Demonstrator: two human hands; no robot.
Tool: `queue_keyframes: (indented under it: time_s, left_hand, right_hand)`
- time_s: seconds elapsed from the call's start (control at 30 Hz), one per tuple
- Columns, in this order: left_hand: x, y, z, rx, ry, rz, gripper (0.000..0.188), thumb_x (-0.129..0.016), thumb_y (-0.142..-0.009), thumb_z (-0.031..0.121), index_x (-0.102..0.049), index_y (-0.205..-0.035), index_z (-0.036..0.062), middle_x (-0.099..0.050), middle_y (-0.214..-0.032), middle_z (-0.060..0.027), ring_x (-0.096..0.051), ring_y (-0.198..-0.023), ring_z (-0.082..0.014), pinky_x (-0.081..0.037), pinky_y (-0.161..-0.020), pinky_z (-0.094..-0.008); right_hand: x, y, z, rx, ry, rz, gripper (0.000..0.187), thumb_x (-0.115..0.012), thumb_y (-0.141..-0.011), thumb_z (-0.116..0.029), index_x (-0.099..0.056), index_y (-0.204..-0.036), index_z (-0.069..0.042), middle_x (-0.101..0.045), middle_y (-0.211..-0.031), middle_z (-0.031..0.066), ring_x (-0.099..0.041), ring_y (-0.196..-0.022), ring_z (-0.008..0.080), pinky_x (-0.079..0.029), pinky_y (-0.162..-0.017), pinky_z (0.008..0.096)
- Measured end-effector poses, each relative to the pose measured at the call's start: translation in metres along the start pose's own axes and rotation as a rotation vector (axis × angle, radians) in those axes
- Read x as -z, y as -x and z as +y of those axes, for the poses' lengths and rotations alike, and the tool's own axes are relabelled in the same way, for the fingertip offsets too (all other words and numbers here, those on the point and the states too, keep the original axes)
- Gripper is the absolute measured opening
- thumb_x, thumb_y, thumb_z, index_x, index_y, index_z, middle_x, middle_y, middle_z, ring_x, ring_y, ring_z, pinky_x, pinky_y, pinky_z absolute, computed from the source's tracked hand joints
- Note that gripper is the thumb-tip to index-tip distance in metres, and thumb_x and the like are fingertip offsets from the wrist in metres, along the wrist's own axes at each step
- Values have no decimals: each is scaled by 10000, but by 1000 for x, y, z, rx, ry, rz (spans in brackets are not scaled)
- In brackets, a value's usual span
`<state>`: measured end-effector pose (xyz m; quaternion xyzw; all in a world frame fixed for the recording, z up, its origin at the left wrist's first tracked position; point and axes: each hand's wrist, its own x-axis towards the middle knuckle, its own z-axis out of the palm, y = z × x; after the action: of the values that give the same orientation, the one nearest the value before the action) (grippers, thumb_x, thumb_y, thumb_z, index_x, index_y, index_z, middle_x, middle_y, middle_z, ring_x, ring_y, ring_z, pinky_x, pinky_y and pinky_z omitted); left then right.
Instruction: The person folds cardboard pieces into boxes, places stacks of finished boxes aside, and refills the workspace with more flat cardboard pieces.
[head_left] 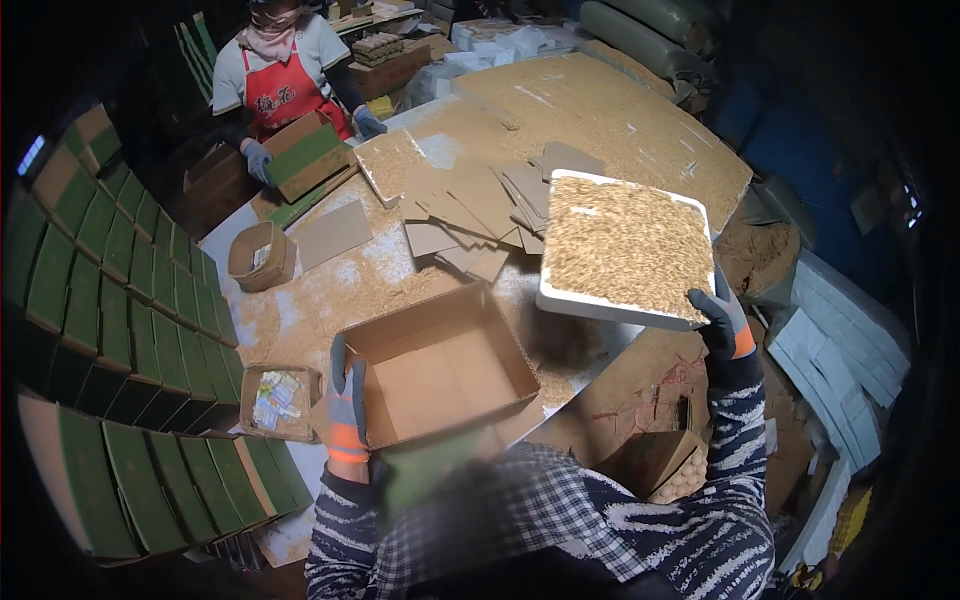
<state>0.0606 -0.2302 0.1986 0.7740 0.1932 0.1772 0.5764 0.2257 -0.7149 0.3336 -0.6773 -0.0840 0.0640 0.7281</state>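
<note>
My left hand [347, 400], in a grey glove with an orange cuff, grips the left wall of an open cardboard box [450, 370]. The box has nothing in it and is tilted toward me at the table's near edge. Up to the right, my right hand [718, 318], gloved alike, holds a white foam tray [600, 312] by its near right corner. Loose tan husks [630, 240] fill that tray nearly to the rim. It is raised above the table, to the right of the box; the fingers under it are hidden.
Flat cardboard sheets [465, 205] lie beyond the box, near another husk-filled tray [388, 165]. Husks [600, 100] cover the far table. Stacked green boxes [150, 340] line the left, beside a small box of packets [280, 400]. Opposite, a person in a red apron [285, 95] handles a green box [305, 160].
</note>
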Motion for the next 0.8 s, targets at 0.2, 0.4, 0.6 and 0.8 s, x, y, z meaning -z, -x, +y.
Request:
queue_keyframes:
  time_s: [0.2,0.4,0.6,0.8]
  left_hand:
    - [0,5,-10,47,196,72,607,-576,-979,211,-347,-1492,-17,-393,-1525,-138,-418,-1334,-225,-317,-1113,-319]
    - [12,12,-27,148,367,248,779,-410,-775,-150,-347,-1520,67,-392,-1527,-51,-531,-874,-91,-443,-699,-215]
    - [16,16,-30,199,376,344,853,-352,-698,-161,-365,-1514,86,-421,-1483,1,-453,-713,-46,-374,-586,-188]
    - [33,27,-30,131,267,362,862,-417,-703,-75,-337,-1538,122,-430,-1476,-2,-429,-655,-54,-361,-529,-188]
  right_hand:
    - [-140,-33,-15,-32,271,-474,1079,-866,-708,-146,-194,-1536,16,-403,-1508,164,-425,-1344,209,-396,-1069,326]
    - [-240,-71,132,164,791,-668,1129,-776,-710,-381,-92,-1558,-85,-606,-1191,307,-634,-1030,428,-497,-911,441]
    - [-278,-81,98,309,1559,-1248,168,-659,-782,-200,-746,-823,-62,-716,-835,155,-697,-794,309,-553,-686,417]
    - [-285,-128,104,680,1041,-862,442,-620,-880,-270,-570,-1289,-110,-553,-1347,174,-577,-1170,373,-472,-983,428]
